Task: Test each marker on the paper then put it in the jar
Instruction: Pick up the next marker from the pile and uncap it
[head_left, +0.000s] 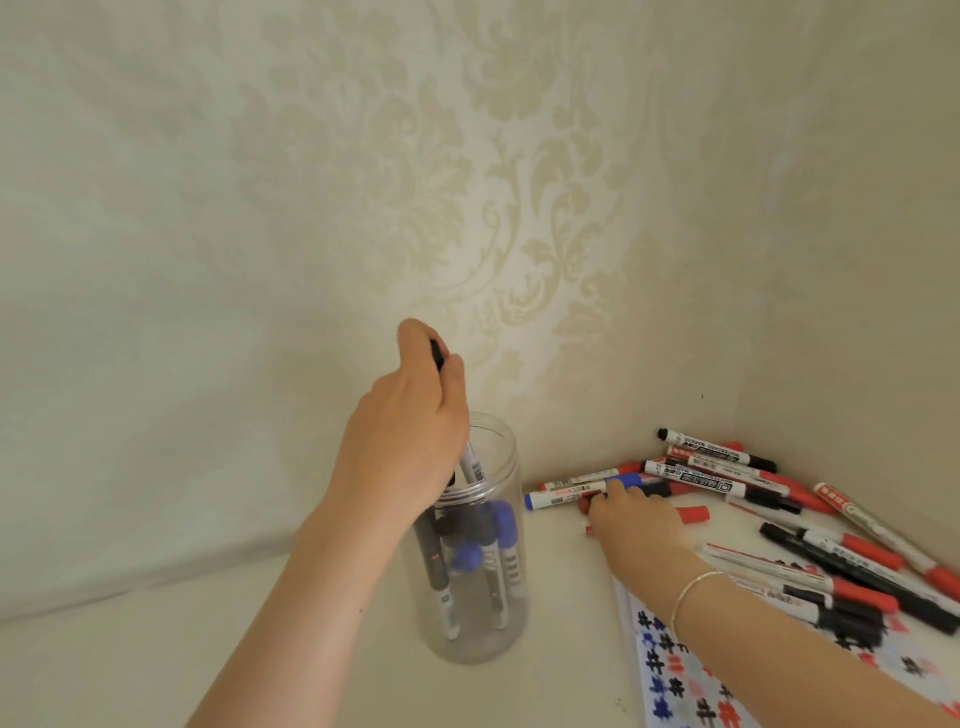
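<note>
A clear plastic jar (506, 618) stands upright on the white surface with several capped blue and black markers inside. My left hand (410, 431) grips a black-capped marker (471, 462) held upright, its lower end inside the jar's mouth. My right hand (634, 525) reaches into the marker pile (727, 478) at the right, fingertips curled on a red marker (693, 514) beside a blue-capped marker (571, 496). The paper (675, 675) with red, blue and black test marks lies at the lower right, partly under my right forearm.
Patterned walls meet in a corner just behind the pile. More red and black markers (857, 577) lie spread along the right wall and over the paper's far edge. Bare white surface lies left of and in front of the jar.
</note>
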